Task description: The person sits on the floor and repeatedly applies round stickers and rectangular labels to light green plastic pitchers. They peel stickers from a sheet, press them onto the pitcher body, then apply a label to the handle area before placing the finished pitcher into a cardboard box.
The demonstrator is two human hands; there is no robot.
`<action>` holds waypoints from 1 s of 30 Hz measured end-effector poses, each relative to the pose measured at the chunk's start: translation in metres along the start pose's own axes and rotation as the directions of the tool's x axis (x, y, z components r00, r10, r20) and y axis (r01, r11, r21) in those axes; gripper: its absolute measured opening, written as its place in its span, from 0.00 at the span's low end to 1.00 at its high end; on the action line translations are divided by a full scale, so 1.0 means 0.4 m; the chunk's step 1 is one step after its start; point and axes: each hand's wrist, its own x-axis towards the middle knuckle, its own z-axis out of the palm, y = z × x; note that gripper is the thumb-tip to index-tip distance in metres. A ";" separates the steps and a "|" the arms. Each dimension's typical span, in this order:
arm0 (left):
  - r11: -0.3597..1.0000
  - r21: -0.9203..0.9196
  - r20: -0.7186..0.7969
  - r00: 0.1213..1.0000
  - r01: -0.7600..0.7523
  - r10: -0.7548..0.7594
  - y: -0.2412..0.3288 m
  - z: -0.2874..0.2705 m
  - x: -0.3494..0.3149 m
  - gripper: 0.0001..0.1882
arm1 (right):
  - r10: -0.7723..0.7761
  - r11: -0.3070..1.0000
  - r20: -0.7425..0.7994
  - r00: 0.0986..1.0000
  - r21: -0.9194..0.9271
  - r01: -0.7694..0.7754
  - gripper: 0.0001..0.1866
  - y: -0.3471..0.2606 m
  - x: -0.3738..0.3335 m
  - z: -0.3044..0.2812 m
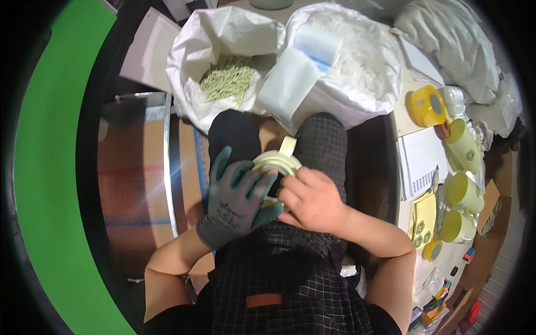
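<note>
Along the left, a flat bright green surface [56,139] is curved by the lens, and at right a pale table [401,120] is crowded with paper and plastic. Between the knees, above the lap, a pale yellow-green ring-shaped piece [277,158] with a smooth, ridged rim and a short flat strap [288,146] standing up from it is held by both hands. By the left hand [231,192], covered by a grey knitted glove with teal-coated tips, the left rim is gripped, the outer fingers spread and the inner ones and thumb brought in round it. By the bare right hand [315,201], the right rim is pinched between curled fingers. Handling is judged to be midway, since the piece has not been set down; what is left to be done to it cannot be told. Three pale yellow-green open cylinders [465,192] with smooth walls are seen lying on the table, apparently already formed. Thin pale green twisted cords [229,81] are heaped loose in a crinkled white woven sack [192,56], seemingly unused, and glossy, filmy clear plastic [357,67] is bunched in a second white sack [385,92]
</note>
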 end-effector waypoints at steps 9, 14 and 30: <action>0.987 0.160 0.191 0.981 0.016 -0.047 0.031 -0.060 0.103 0.18 | -0.023 0.998 -0.065 0.998 -0.053 0.019 0.22 0.010 -0.024 0.027; 0.990 0.137 0.145 0.989 -0.045 0.025 -0.020 -0.016 0.148 0.11 | -0.076 0.996 -0.053 0.996 -0.055 0.073 0.20 0.015 -0.027 0.016; 0.890 -0.455 -0.126 0.989 0.010 -0.075 -0.157 -0.013 0.153 0.23 | 0.852 0.263 0.093 0.516 0.775 -0.574 0.25 0.356 0.083 0.259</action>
